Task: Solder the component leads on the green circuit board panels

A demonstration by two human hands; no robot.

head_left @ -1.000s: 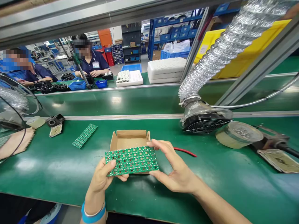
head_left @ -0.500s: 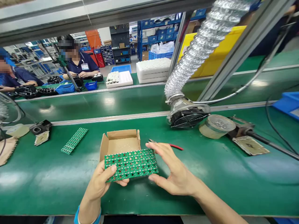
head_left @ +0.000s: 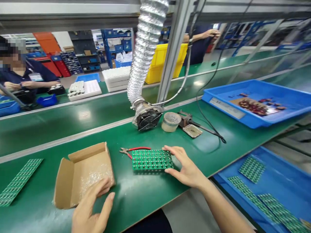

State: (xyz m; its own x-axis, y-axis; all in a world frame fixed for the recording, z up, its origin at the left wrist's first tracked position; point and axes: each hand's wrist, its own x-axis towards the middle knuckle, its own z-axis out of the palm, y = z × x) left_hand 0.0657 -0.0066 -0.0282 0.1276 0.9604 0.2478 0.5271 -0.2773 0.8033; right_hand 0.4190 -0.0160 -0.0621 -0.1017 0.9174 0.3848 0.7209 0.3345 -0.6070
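My right hand (head_left: 185,167) grips the right edge of a green circuit-board panel (head_left: 152,160), thumb and fingers pinched on it just above the green bench. My left hand (head_left: 91,208) hovers open with fingers stretched, its tips touching the near corner of a shallow cardboard box (head_left: 82,173) that holds clear bubble wrap. Red-handled cutters (head_left: 132,150) lie just behind the panel.
A foil duct with a fan (head_left: 146,118), a round tub (head_left: 170,121) and a soldering-iron stand (head_left: 191,129) sit behind. Blue trays (head_left: 252,102) stand right; a lower blue bin (head_left: 272,181) holds more panels. A board strip (head_left: 18,181) lies left. Other people work across the conveyor.
My left hand let go of the panel and dropped beside the box. My right hand carried the panel to the right of the box. The view swung right.
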